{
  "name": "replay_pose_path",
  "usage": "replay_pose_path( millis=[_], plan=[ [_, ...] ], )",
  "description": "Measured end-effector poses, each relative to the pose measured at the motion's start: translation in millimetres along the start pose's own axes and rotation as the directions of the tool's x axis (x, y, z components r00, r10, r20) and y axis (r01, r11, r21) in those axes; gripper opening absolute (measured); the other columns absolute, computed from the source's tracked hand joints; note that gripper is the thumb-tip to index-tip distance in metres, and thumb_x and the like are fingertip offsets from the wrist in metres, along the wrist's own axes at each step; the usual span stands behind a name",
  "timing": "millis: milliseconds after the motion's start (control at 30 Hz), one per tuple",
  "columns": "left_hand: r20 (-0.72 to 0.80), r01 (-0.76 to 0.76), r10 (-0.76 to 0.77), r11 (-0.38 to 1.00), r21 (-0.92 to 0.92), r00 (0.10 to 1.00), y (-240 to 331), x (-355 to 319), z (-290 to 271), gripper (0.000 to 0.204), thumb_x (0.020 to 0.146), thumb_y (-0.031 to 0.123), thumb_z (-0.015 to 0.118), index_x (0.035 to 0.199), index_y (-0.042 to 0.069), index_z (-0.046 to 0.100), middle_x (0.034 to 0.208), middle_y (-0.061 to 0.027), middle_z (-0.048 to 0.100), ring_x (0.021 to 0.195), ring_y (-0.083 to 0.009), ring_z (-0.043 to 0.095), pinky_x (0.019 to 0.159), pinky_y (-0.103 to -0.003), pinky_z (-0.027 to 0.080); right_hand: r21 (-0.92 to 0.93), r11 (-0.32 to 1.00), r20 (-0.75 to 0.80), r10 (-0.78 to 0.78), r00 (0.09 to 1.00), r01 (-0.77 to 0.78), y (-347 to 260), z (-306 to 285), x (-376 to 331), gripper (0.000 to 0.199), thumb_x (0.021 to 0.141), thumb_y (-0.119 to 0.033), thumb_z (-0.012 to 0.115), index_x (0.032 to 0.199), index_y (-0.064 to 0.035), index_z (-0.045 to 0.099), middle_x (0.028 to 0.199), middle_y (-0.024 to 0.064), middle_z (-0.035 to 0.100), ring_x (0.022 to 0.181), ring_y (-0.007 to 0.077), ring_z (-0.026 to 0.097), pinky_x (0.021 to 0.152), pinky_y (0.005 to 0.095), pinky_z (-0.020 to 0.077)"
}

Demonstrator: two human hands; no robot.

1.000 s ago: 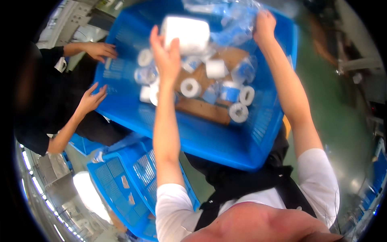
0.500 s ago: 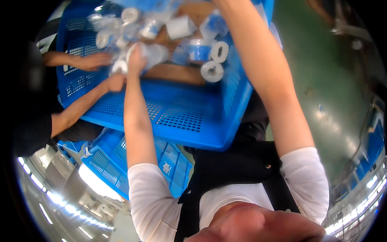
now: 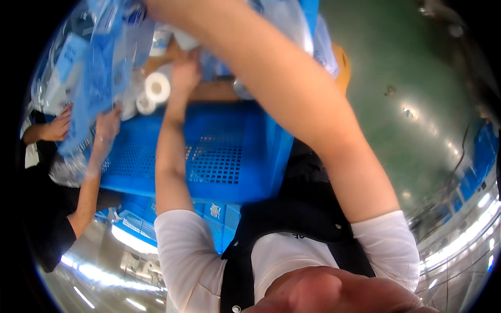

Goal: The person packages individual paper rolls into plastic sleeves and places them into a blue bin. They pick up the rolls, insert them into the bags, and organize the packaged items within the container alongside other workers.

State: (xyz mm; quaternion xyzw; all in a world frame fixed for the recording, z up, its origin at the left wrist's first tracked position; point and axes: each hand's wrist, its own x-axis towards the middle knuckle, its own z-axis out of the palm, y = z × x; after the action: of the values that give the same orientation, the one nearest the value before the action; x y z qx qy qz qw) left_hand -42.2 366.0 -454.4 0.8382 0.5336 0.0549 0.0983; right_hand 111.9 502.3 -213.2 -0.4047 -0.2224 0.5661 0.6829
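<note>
Two roll ends (image 3: 151, 87) (white), own left hand (image 3: 186, 72)

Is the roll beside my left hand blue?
No, the roll beside your left hand is white.

The left hand (image 3: 186, 73) is in a blue bin (image 3: 235, 122), near white rolls (image 3: 157, 87). Plastic bags (image 3: 104, 65) hang by another person's arm (image 3: 84, 208).

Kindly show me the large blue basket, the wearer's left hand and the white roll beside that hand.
Large blue basket (image 3: 216, 117), head view: near wall.
Left hand (image 3: 186, 73), head view: its blurred middle.
White roll (image 3: 165, 87), head view: round end face.
</note>
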Motion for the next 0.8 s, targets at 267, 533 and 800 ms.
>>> replay_pose_path(
  millis=[267, 533, 800],
  plan=[
    [0.452, 0.09, -0.139, 0.988, 0.129, 0.881, 29, 45, 81, 0.039, 0.074, 0.02, 0.054, 0.108, 0.004, 0.05, 0.096, -0.0135, 0.054, 0.088, -0.0283, 0.052, 0.076, -0.038, 0.043, -0.17, 0.962, 0.05, -0.209, 0.977, 0.214, 21, 13, -7, 0.039, 0.063, -0.005, 0.049, 0.101, 0.0043, 0.048, 0.093, 0.0211, 0.055, 0.088, 0.0305, 0.052, 0.08, 0.0352, 0.0397],
    [0.176, 0.394, -0.357, 0.752, -0.528, 0.917, -2, 48, -2, 0.039, 0.078, 0.025, 0.054, 0.11, 0.003, 0.049, 0.1, -0.0114, 0.055, 0.091, -0.0236, 0.053, 0.078, -0.034, 0.044, -0.332, 0.928, 0.306, -0.065, 0.95, 0.171, 11, 7, -40, 0.045, 0.058, -0.001, 0.049, 0.102, -0.0049, 0.041, 0.08, 0.0203, 0.054, 0.079, 0.0369, 0.052, 0.07, 0.0396, 0.0406],
    [-0.002, 0.08, -0.525, 0.134, -0.988, 0.851, -42, 40, -153, 0.04, 0.083, 0.03, 0.054, 0.112, 0.002, 0.049, 0.104, -0.0093, 0.055, 0.093, -0.0189, 0.054, 0.079, -0.031, 0.045, -0.444, 0.868, 0.402, -0.031, 0.915, 0.224, 0, -10, -19, 0.041, 0.059, -0.007, 0.054, 0.1, -0.0035, 0.056, 0.089, 0.0154, 0.061, 0.077, 0.0251, 0.059, 0.071, 0.0326, 0.0453]
  ],
)
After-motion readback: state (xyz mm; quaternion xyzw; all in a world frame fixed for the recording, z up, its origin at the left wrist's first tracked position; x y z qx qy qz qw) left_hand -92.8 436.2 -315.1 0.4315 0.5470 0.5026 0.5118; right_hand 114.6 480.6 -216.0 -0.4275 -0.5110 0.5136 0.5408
